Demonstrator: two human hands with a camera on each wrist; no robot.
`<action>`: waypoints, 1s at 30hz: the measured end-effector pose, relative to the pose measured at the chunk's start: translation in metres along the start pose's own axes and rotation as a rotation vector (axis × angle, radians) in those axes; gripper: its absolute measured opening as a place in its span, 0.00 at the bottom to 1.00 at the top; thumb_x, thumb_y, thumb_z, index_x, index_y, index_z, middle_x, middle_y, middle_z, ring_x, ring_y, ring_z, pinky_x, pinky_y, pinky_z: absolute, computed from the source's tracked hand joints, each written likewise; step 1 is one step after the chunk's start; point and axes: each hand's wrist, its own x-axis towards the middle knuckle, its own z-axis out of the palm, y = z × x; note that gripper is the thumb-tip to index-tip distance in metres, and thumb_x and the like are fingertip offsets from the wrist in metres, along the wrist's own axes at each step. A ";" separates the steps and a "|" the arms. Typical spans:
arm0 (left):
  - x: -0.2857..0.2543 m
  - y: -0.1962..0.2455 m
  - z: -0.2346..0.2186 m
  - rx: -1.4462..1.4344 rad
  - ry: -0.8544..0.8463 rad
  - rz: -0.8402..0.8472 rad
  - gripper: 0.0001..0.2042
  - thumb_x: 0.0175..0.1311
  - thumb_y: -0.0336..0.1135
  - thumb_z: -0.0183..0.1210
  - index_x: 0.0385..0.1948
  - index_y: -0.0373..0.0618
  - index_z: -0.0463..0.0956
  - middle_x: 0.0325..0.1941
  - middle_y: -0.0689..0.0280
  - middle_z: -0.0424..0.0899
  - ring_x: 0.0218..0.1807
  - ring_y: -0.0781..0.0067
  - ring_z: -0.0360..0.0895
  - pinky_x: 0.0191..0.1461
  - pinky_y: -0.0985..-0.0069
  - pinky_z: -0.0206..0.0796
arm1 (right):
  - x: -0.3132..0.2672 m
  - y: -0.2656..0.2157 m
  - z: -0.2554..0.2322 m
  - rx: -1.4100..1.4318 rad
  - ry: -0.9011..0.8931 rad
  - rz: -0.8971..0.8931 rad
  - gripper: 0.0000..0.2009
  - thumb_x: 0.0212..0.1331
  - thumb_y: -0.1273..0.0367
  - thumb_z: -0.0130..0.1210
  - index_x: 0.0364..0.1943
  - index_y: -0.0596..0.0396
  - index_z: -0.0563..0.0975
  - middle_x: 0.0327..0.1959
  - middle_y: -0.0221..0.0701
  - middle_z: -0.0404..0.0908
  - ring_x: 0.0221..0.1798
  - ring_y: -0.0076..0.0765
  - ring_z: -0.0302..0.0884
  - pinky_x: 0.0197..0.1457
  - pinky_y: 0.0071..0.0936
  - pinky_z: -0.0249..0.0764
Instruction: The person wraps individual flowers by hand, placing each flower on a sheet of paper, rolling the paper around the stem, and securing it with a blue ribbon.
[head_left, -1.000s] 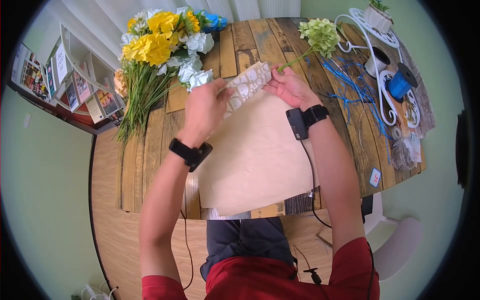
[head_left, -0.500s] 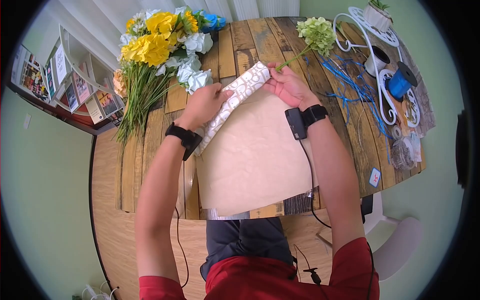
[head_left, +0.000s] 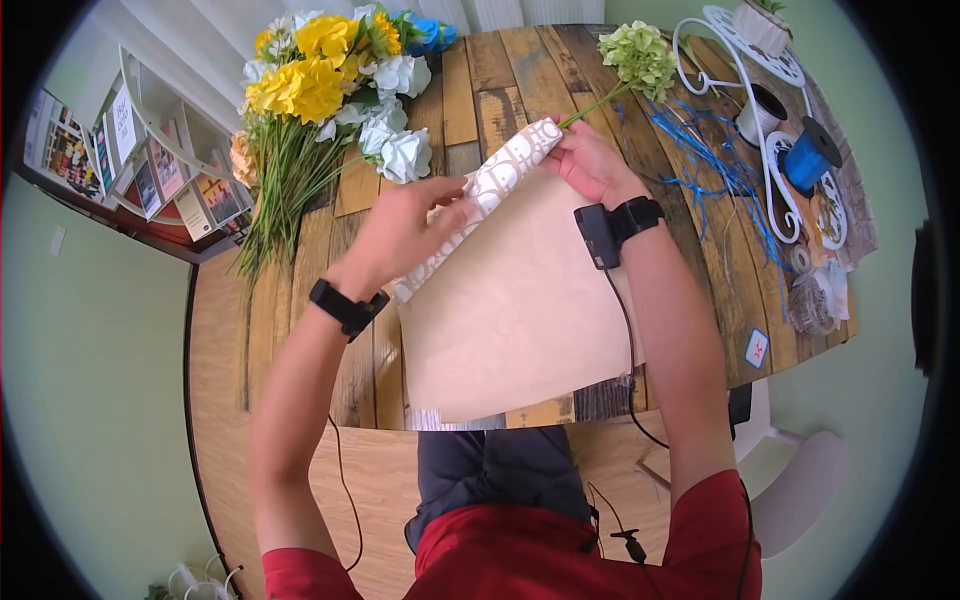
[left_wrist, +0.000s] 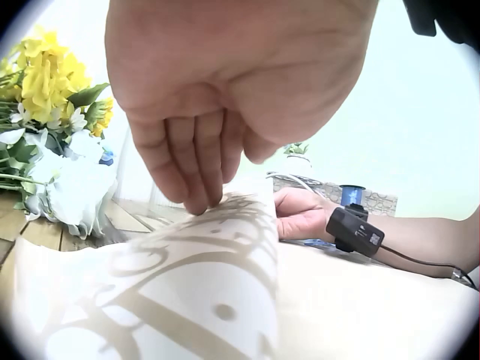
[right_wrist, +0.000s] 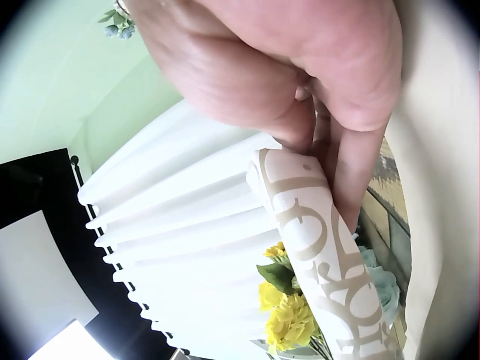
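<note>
In the head view, the patterned paper lies as a slanted roll along the upper left edge of the plain tan sheet. My right hand pinches the roll's upper end, where the stem of a green flower enters. In the right wrist view, the fingers of that hand close about the end of the roll. My left hand reaches over the roll's middle; its extended fingers touch the paper in the left wrist view.
A bunch of yellow, white and blue flowers lies at the back left. On the right are blue ribbon strands, a blue spool, a white metal stand and a small card. A magazine rack stands at left.
The patterned paper has gone from a partly folded strip to a fuller roll and shifted slightly up and right. My left hand has loosened, its fingers now extended over the roll.
</note>
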 end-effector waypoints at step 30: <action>-0.001 0.019 0.031 -0.955 -0.194 -0.532 0.18 0.72 0.50 0.53 0.39 0.41 0.77 0.20 0.74 0.73 0.16 0.84 0.68 0.18 0.82 0.60 | -0.022 -0.019 0.026 -0.056 -0.367 0.214 0.23 0.65 0.57 0.57 0.56 0.60 0.71 0.48 0.40 0.79 0.50 0.41 0.80 0.56 0.41 0.78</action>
